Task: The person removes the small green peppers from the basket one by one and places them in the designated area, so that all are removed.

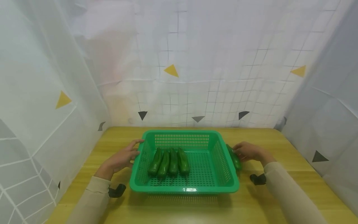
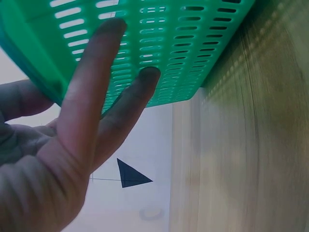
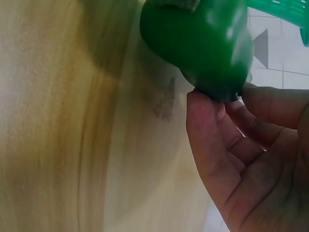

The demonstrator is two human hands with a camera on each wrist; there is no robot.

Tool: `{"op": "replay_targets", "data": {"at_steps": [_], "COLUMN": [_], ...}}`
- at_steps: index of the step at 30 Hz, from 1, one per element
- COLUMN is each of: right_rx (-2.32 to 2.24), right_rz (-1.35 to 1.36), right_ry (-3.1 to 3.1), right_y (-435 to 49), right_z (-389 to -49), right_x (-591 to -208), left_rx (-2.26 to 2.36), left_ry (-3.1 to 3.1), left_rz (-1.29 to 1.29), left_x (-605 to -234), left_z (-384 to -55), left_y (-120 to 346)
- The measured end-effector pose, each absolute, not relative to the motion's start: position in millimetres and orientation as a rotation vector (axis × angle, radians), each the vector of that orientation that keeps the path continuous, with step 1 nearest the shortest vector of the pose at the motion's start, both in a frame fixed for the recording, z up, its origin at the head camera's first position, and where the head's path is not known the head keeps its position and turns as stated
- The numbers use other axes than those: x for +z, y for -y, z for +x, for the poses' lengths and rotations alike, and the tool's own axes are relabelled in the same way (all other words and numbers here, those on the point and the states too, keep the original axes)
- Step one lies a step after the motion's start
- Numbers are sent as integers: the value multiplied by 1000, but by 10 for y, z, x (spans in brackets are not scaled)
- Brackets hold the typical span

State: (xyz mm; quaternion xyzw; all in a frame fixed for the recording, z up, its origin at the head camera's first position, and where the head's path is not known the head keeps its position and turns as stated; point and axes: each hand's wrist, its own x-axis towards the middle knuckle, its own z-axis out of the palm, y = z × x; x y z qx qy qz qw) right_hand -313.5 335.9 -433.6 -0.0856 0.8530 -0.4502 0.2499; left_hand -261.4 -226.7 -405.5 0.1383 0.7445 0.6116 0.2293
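Note:
A green plastic basket (image 1: 184,189) with slotted walls stands on the table, with several long green peppers (image 1: 173,161) side by side in its left half, stems toward the near edge. At the basket's left side is my left hand (image 1: 121,158). In the left wrist view, two fairly straight fingers (image 2: 82,106) lie along the outside of the slotted wall, and another finger is by the rim. Just outside the right wall, my right hand (image 1: 249,151) pinches another green pepper (image 3: 207,43) between thumb and fingertips. That pepper (image 1: 235,159) is partly covered by the hand in the head view.
The wooden table (image 1: 260,137) meets a white patterned sheet (image 1: 195,56) at its back edge, with more sheeting at both sides. Dark wrist mounts (image 1: 117,190) sit below the sleeves. The right part of the basket floor (image 1: 201,168) shows its slotted mesh.

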Motion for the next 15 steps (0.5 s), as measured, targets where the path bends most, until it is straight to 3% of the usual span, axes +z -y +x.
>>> {"op": "replay_targets", "data": {"at_steps": [15], "right_rx": [-1151], "right_rz": [-271], "right_ry": [-2355], "right_y": [-3289], "right_z": [-3109], "right_x": [-4397], "left_rx": [1683], "left_ry": [-2048], "left_rz": [394], "left_x": [-4065], "left_z": [-2618], "left_y": [2272]}}
